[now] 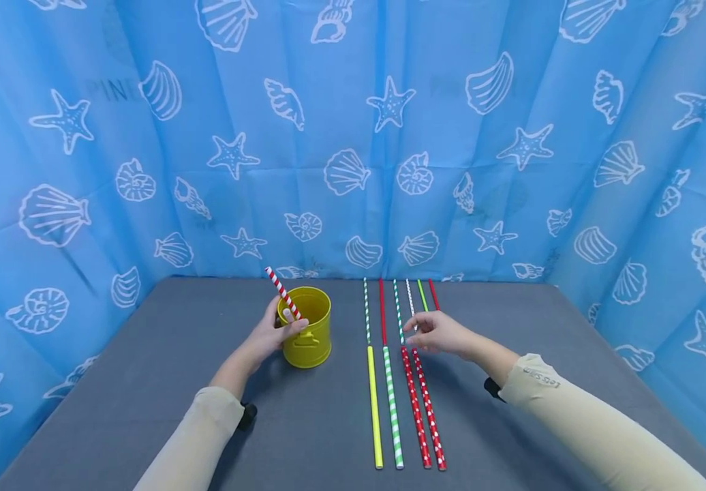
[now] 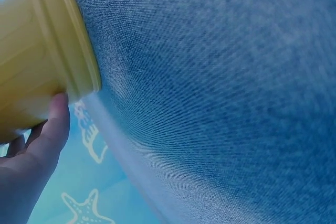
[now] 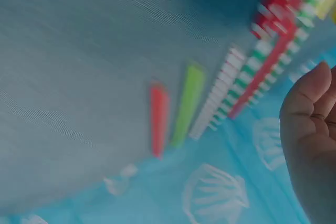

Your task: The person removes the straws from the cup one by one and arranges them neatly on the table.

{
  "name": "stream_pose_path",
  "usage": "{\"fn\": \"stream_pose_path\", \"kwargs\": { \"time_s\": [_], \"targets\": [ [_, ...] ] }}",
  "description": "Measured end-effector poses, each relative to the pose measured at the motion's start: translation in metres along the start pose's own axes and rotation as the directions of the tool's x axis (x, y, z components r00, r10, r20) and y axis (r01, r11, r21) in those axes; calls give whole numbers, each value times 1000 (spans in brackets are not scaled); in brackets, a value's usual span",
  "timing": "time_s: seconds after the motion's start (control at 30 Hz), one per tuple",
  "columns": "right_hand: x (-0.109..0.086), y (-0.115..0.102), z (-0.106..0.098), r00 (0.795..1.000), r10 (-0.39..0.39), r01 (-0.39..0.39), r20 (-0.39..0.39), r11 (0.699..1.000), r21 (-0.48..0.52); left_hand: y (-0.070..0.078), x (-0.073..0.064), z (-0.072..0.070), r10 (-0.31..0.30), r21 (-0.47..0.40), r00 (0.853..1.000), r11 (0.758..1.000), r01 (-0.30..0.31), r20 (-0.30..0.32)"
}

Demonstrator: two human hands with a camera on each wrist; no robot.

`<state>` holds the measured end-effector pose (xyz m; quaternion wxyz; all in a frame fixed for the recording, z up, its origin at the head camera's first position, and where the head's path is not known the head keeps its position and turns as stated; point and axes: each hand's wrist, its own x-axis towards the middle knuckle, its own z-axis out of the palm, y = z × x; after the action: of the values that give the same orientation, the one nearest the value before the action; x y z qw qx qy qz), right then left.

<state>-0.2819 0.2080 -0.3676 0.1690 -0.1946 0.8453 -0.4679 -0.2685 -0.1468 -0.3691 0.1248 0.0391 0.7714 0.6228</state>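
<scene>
My left hand [image 1: 273,331] grips the side of a small yellow bucket [image 1: 316,351], with the thumb near the rim in the head view. In the left wrist view a fingertip presses the yellow wall [image 2: 31,61]. A red-and-white striped paper straw [image 1: 282,292] leans out of the bucket, beside a short pale straw end [image 1: 288,315]. Over the rows of straws, my right hand [image 1: 445,335] has its fingers loosely bent, with nothing seen between them. It is nearest two red straws with white marks [image 1: 416,406] and a white patterned straw [image 1: 410,298].
Beside the red pair in the near row lie a yellow straw [image 1: 374,409] and a green-striped straw [image 1: 392,409]. The far row has several thinner straws, including a plain red straw [image 1: 381,310] and a green straw [image 3: 188,103]. A blue shell-print curtain [image 1: 353,136] borders the grey table [image 1: 187,341].
</scene>
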Motion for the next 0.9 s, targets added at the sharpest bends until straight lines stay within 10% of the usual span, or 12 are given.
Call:
{"fn": "stream_pose_path", "kwargs": {
  "time_s": [0.27,0.9],
  "targets": [
    [-24,40,14,999,-8,9,31,999,-42,-18,12,1,15,13,1000,1000,-15,-13],
    [-26,46,17,996,-71,78,47,983,-169,-14,12,-2,-14,-1,1000,1000,14,-4]
  ]
}}
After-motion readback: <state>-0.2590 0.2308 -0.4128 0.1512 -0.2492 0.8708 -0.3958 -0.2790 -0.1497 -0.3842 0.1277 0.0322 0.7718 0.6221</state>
